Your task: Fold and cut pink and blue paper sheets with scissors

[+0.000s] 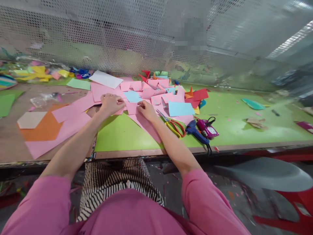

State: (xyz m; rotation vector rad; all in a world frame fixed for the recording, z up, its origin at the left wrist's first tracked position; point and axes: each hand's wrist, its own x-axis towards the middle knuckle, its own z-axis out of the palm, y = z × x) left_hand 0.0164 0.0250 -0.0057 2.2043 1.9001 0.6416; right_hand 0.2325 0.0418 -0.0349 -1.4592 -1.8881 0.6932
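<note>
A small piece of pink paper (132, 109) lies between my two hands over the table. My left hand (111, 103) has its fingers bent and pressed together at the paper's left edge. At the right edge, the fingers of my right hand (147, 110) are closed on the same piece. Beneath and around it are larger pink sheets (149, 128) and a light blue piece (132, 96). Just beyond, a heap of folded pink paper shapes (156, 93) stands. Close to my right forearm lie scissors (174, 125) with red and yellow handles, their blades apart.
A blue glue gun (197, 133) and a purple device (207, 128) lie to the right on the green tabletop (234, 120). Orange paper (52, 125) and pink strips cover the left side. A perforated metal panel (117, 36) rises behind. A grey stool (266, 173) stands at lower right.
</note>
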